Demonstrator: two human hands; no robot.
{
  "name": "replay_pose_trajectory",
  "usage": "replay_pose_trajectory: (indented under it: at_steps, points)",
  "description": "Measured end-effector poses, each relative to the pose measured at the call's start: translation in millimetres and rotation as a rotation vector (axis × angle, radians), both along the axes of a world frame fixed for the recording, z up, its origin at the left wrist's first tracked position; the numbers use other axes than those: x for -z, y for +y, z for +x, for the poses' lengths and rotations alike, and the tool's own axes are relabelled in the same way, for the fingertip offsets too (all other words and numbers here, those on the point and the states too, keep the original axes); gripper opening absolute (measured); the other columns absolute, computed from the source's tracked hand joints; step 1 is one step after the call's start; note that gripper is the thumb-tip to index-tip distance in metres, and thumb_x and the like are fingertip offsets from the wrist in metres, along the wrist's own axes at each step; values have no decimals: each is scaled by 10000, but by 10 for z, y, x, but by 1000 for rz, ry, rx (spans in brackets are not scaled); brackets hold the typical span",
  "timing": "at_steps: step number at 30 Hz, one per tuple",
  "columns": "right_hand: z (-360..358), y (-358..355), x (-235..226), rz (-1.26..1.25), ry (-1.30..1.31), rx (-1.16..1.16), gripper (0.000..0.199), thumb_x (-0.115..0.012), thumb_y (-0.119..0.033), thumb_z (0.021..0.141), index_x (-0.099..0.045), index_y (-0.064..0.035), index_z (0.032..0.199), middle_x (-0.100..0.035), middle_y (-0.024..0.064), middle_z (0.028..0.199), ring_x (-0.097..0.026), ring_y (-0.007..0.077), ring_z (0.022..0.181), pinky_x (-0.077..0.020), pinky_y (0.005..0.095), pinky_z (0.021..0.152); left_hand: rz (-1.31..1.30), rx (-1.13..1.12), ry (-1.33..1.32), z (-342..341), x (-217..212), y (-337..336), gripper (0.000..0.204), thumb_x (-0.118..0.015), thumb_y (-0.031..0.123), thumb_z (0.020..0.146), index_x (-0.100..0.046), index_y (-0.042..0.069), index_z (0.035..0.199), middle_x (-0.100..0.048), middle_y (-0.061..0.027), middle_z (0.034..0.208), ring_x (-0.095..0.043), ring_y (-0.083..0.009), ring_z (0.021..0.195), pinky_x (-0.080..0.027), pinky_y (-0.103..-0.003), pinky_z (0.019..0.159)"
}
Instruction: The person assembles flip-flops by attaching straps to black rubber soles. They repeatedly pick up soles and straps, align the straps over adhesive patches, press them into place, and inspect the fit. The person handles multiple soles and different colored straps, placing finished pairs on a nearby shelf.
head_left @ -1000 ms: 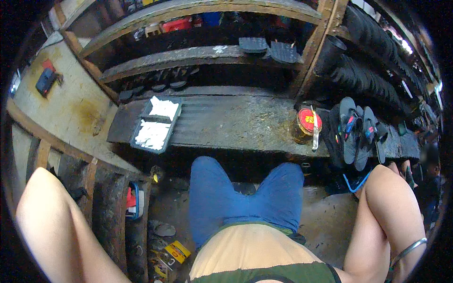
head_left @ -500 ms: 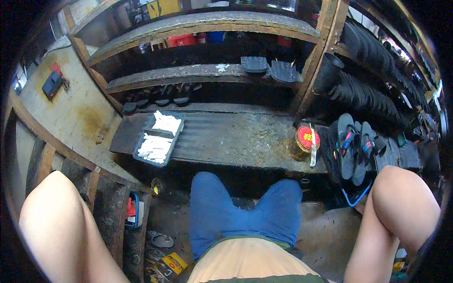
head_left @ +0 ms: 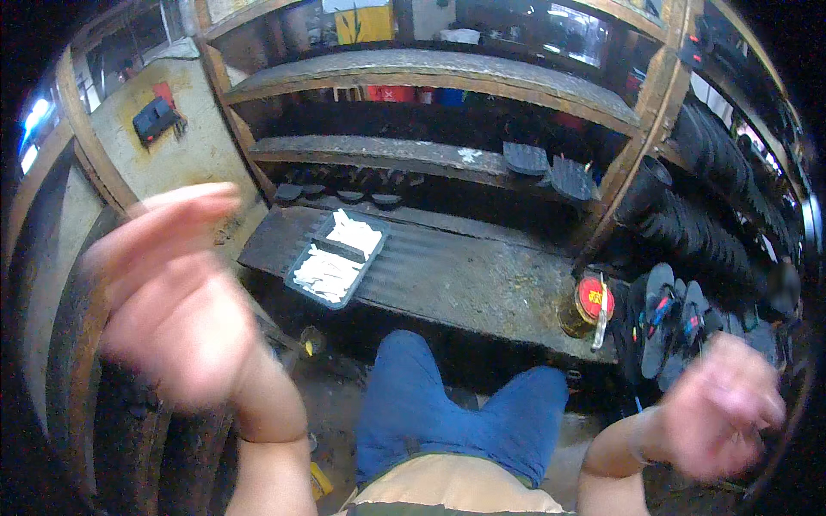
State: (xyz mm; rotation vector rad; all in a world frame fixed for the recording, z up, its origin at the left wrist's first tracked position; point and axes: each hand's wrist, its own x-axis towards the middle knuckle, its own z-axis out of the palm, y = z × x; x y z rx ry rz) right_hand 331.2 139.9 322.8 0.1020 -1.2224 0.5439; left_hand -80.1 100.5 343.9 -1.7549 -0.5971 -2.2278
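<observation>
My left hand is raised at the left, blurred by motion, palm showing and fingers stretched out with nothing in them. At the lower right my right hand is also up in the air and smeared, so its finger pose is unclear. It is nearest to the dark flip-flops with coloured straps at the bench's right end. A dark divided tray stands on the bench, both compartments filled with white strips. Toward the right sits a round tin with a red lid, and a knife lies across it.
The worn bench runs in front of my knees. Above it are wooden shelves holding dark soles. Rows of black soles fill a rack on the right. A black device hangs on the left wall panel.
Both hands have come into view, the left at the left side and the right at the lower right; earlier only bent arms showed. The scene has shifted right and down in the picture.
</observation>
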Motion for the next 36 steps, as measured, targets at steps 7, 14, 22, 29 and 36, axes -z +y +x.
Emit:
replay_pose_trajectory:
  at_steps: [7, 14, 22, 29, 36]
  points:
    - [-1376, 1409, 1787, -1209, -884, -412, 310, -717, -178, 953, -691, -11, 1213, -733, 72, 925, -693, 135, 784, -544, 266, 706, -1238, -588, 430, -946, 1720, 1606, 438, -844, 282, 805, -749, 82, 1183, -686, -195, 1289, -629, -361, 1253, -507, -428, 1039]
    - [-3162, 3053, 2390, -1253, -738, -430, 251, -718, -189, 962, -681, 8, 1112, -710, 81, 839, -647, 138, 670, -518, 256, 573, -1348, -638, 927, -583, 2428, 1317, 523, -726, 316, 921, -615, 364, 1430, -369, -71, 1668, -228, -446, 1562, -67, -830, 1148]
    - [-3949, 3801, 2626, -1622, -427, -521, 242, -668, -104, 982, -628, 56, 1159, -713, 199, 1117, -765, 285, 910, -660, 389, 746, -1509, -682, 706, -1180, 2598, 1299, 499, -605, 105, 980, -636, 362, 1407, -341, -34, 1691, -194, -505, 1557, -43, -848, 1130]
    - [-2107, 2566, 2453, -1424, -444, -739, 189, -666, -105, 986, -652, -16, 1152, -691, 74, 907, -693, 154, 757, -617, 330, 675, -1159, -737, 531, -954, 2575, 1292, 449, -685, 205, 951, -662, 271, 1394, -419, -163, 1623, -235, -437, 1564, -118, -781, 1156]
    - [-694, 1451, 2190, -1440, -667, -881, 418, -745, -150, 941, -614, 60, 1277, -722, 112, 1021, -705, 181, 798, -596, 329, 752, -1284, 341, -767, 356, 3077, 1490, 257, -576, 154, 1061, -690, -22, 1210, -720, -123, 1147, -692, -207, 1031, -549, -346, 918]
